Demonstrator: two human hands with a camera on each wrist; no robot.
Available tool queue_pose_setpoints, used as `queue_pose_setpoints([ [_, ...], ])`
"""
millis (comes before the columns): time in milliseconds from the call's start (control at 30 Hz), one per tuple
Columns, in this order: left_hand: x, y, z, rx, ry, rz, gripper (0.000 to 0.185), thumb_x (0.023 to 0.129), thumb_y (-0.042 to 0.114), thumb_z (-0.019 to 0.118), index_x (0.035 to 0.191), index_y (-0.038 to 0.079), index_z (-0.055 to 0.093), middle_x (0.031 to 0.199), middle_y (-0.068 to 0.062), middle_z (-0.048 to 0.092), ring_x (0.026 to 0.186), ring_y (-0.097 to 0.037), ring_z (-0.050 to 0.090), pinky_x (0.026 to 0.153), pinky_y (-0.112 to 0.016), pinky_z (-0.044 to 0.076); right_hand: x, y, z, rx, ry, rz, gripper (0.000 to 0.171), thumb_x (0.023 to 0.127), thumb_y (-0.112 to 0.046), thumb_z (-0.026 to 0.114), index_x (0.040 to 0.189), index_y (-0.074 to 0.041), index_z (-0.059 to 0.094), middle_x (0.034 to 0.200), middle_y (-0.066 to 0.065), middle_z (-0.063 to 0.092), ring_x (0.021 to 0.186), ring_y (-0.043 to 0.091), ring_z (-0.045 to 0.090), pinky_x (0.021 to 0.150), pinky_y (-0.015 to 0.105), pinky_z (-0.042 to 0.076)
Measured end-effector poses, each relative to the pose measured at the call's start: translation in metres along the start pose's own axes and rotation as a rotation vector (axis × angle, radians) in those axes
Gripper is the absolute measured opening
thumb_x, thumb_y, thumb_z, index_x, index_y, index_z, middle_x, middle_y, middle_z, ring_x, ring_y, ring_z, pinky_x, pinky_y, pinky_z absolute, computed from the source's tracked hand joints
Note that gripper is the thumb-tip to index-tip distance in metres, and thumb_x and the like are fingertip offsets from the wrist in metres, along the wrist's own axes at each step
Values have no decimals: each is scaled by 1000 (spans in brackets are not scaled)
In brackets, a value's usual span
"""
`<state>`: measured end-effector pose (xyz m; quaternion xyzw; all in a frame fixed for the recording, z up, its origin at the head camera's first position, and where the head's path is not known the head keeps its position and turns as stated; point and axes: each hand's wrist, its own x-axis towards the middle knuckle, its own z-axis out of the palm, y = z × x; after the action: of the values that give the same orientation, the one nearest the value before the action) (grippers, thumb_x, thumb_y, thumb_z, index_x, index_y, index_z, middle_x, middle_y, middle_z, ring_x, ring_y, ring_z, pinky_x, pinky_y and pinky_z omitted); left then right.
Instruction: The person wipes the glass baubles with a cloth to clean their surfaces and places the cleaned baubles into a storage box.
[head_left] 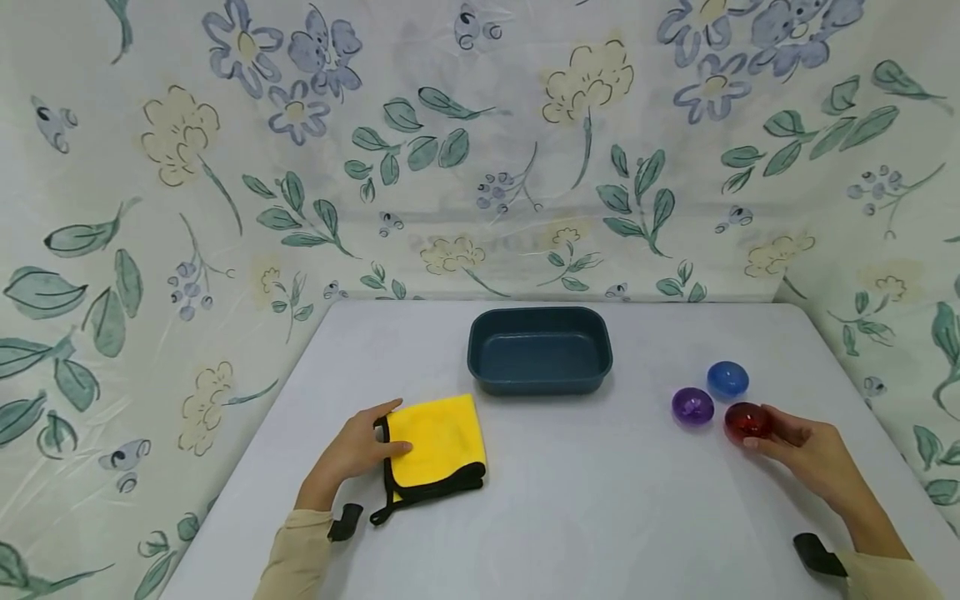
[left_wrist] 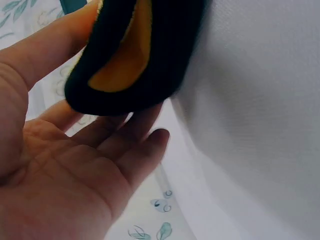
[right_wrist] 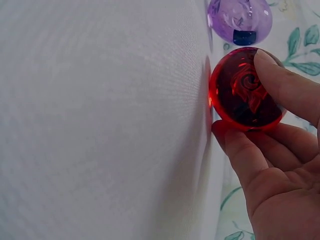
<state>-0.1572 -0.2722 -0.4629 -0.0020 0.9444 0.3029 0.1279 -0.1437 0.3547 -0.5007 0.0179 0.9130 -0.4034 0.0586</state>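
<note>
A folded yellow cloth [head_left: 438,442] with black edging lies on the left of the table. My left hand [head_left: 358,448] pinches its left side, thumb over the top; in the left wrist view the other fingers reach beneath the dark folded edge [left_wrist: 125,102]. Over on the right, my right hand [head_left: 813,457] holds a see-through red egg-shaped ball [head_left: 747,422] between thumb and fingers. Seen from the right wrist, the red ball [right_wrist: 245,90] sits close against the tabletop. Just beyond it are a purple egg-shaped ball [head_left: 693,407] and a blue one [head_left: 727,379].
A dark blue rectangular tray [head_left: 540,387] stands at the back middle of the white table [head_left: 585,517]. Flower-patterned sheeting [head_left: 525,242] rises behind the table and along both sides. Black straps show at both wrists.
</note>
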Motion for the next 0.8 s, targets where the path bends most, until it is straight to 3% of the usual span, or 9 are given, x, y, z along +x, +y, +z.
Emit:
queue_pose_setpoints([
  [200,-4,-3,0,-52,12,72,74,88,20,81,154,10,49,159,-26,45,148,-51,37,118,-68,34,-1,-1,2,-5,9,-12,83,94,-38,76,150,12,41,148,37,48,134,57,47,75,2,51],
  [367,-6,-10,0,-101,14,186,77,88,18,81,157,18,46,160,-22,45,141,-51,46,113,-67,42,0,-2,1,-8,2,-1,84,95,-40,74,151,12,39,148,38,47,135,57,46,76,5,54],
  [567,-7,-21,0,-193,-12,323,66,90,13,79,151,10,54,152,-21,54,136,-46,54,107,-51,53,0,-3,1,-5,-1,10,84,96,-40,73,152,12,37,149,38,46,135,58,45,77,8,56],
  [700,-7,-24,0,-276,-47,299,65,90,14,79,149,7,55,155,-24,51,129,-44,61,95,-32,61,-1,-4,1,-6,6,12,84,96,-40,73,152,12,38,148,38,47,135,58,46,75,7,55],
  [800,-7,-26,2,-348,-30,255,68,88,12,80,151,7,53,157,-24,48,124,-41,65,91,-25,61,-1,-4,1,-6,4,16,84,96,-40,72,152,11,38,148,38,47,135,58,46,75,7,55],
])
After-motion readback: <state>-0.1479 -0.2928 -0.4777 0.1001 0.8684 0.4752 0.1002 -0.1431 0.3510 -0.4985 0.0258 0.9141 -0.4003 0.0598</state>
